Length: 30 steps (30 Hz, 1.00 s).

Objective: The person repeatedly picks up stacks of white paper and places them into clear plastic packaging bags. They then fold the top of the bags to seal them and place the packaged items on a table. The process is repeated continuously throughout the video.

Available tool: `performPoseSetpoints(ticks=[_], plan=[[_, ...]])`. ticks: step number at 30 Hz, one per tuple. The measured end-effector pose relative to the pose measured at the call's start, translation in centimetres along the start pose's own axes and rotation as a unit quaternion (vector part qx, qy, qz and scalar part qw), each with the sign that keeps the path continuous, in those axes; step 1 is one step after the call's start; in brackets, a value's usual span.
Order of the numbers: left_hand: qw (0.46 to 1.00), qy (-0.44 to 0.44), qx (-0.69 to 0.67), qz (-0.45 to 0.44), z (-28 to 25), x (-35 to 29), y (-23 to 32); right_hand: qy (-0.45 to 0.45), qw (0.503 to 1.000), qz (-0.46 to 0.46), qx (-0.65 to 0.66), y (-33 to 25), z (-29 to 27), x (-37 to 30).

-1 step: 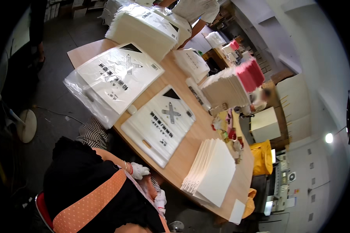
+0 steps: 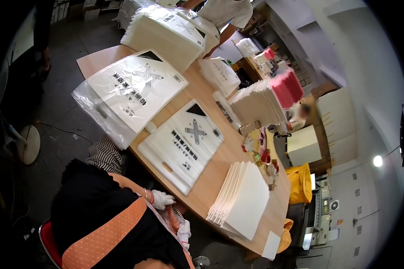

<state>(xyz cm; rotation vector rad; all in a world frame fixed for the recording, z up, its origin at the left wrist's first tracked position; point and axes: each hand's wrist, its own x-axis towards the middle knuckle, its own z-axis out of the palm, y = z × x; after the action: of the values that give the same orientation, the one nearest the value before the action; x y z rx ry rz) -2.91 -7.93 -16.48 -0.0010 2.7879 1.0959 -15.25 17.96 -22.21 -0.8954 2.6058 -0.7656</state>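
My left hand [image 2: 162,199], in a white glove with a red band at the wrist, is low beside the table's near edge. Its fingers stretch out loosely and nothing shows in them. My right hand [image 2: 184,232], also white-gloved, is lower down near my lap; its fingers are mostly hidden. Closest to my left hand on the table lies a flat clear plastic bag [image 2: 182,143] with a printed pencil design and a handle slot. To its right, a fanned stack of white paper [image 2: 244,201] lies at an angle.
Filled paper bags [image 2: 139,85] lie at the table's left, their loose plastic [image 2: 101,119] overhanging the edge. A tall stack [image 2: 166,33] stands behind, near another person's arm [image 2: 224,36]. A white and pink stack [image 2: 265,98], small clutter [image 2: 262,154] and a yellow bag [image 2: 300,183] are farther right.
The view has shifted very slightly. At the far side of the table, the other person's torso and arm have moved. My hands stay in nearly the same place.
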Motion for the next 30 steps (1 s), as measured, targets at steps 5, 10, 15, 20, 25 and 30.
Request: performPoseSetpoints(ticks=[5,10,15,20,25,30], plan=[[0.979,-0.147,0.119,0.077,1.3,3.6,1.1,-0.092,0.994,0.041,-0.050,1.0,1.1,0.0],[0.964,-0.209,0.144,0.084,-0.3,0.9,0.7,-0.110,0.991,0.058,-0.049,1.6,1.8,-0.8],[0.980,-0.029,0.107,0.167,2.5,2.2,-1.1,-0.117,0.991,0.049,-0.041,1.4,1.9,-0.8],[0.969,-0.155,0.163,0.104,2.5,1.5,-1.4,-0.107,0.992,0.049,-0.035,1.7,1.7,-1.9],[0.990,-0.117,0.066,0.053,4.9,0.3,-3.9,-0.097,0.993,0.056,-0.022,2.4,1.5,-3.4],[0.975,-0.221,-0.006,-0.019,4.0,0.9,-5.0,-0.108,0.990,0.084,-0.021,1.3,2.2,-3.3]])
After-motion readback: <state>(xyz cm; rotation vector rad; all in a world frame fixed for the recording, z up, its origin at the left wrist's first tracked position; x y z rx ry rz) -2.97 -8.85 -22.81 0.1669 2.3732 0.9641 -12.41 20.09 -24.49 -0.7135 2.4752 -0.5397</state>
